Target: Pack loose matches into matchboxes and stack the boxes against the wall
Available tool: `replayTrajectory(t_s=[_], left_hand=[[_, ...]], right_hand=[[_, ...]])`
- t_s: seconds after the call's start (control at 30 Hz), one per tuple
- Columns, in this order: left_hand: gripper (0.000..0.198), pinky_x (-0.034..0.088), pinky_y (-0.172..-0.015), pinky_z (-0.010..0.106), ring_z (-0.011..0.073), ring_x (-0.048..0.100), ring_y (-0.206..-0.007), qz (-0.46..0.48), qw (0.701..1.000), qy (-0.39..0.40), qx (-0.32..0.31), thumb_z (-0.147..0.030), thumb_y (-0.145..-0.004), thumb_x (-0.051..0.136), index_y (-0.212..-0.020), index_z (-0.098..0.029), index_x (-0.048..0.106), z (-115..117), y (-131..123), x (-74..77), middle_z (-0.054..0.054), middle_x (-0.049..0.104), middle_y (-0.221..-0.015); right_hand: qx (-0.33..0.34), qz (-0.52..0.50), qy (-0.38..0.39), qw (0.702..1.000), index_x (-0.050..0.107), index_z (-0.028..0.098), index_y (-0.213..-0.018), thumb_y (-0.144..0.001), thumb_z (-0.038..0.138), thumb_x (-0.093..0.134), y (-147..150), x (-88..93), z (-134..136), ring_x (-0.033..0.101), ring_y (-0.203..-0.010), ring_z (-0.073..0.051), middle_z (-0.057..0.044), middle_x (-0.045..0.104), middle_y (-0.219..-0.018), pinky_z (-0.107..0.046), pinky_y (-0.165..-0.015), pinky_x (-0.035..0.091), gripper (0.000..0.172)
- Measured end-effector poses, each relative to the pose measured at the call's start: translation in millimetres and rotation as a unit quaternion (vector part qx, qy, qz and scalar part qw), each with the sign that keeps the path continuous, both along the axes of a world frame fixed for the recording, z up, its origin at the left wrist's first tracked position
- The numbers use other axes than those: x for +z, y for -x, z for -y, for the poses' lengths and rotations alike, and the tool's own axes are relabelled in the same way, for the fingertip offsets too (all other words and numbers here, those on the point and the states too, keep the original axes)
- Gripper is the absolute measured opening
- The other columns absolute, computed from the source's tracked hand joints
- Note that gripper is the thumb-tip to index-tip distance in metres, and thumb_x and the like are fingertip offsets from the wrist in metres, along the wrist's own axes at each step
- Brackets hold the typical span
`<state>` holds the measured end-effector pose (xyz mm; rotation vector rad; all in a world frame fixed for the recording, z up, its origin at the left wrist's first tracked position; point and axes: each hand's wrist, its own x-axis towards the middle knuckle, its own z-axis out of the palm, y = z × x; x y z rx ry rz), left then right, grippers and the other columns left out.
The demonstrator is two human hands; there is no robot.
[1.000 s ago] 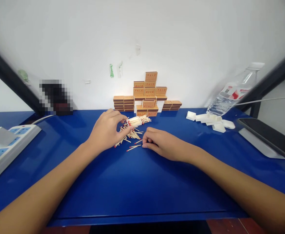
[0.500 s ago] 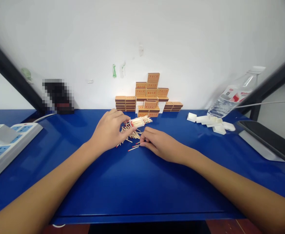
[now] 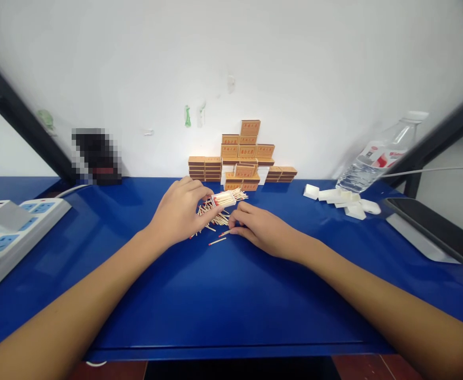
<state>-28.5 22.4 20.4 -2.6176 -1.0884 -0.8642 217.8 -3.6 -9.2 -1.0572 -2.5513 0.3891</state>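
My left hand point(image 3: 179, 211) holds a small white matchbox tray point(image 3: 224, 198) filled with red-tipped matches, just above a loose pile of matches point(image 3: 215, 216) on the blue table point(image 3: 199, 295). My right hand point(image 3: 258, 228) rests on the table beside the pile, its fingers pinched on a match point(image 3: 225, 233). One single match point(image 3: 217, 241) lies apart, just in front of the pile.
Stacked brown matchboxes point(image 3: 242, 155) stand against the white wall. White empty trays point(image 3: 342, 198) and a plastic water bottle point(image 3: 374, 158) lie at the right, with a dark phone point(image 3: 437, 224) beyond. A white power strip point(image 3: 5, 227) sits at the left edge.
My right hand has moved a little up and left toward the pile and pinched a match. The left hand keeps the tray almost still.
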Motion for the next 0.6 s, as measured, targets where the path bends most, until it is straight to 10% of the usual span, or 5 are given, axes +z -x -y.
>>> replayTrajectory(t_s=[0.6], left_hand=[[0.026, 0.047, -0.083, 0.040, 0.0244, 0.061, -0.088, -0.003, 1.000, 0.005, 0.004, -0.043, -0.095, 0.073, -0.098, -0.018, 0.073, -0.4, 0.3, 0.1, 0.006, 0.071, -0.089]], right_hand=[[-0.017, 0.018, -0.004, 1.000, 0.056, 0.020, -0.097, -0.109, 0.023, 0.047, -4.5, 1.1, 4.1, 0.058, -0.084, -0.018, -0.006, 0.060, -0.101, -0.032, -0.076, 0.048, 0.015]])
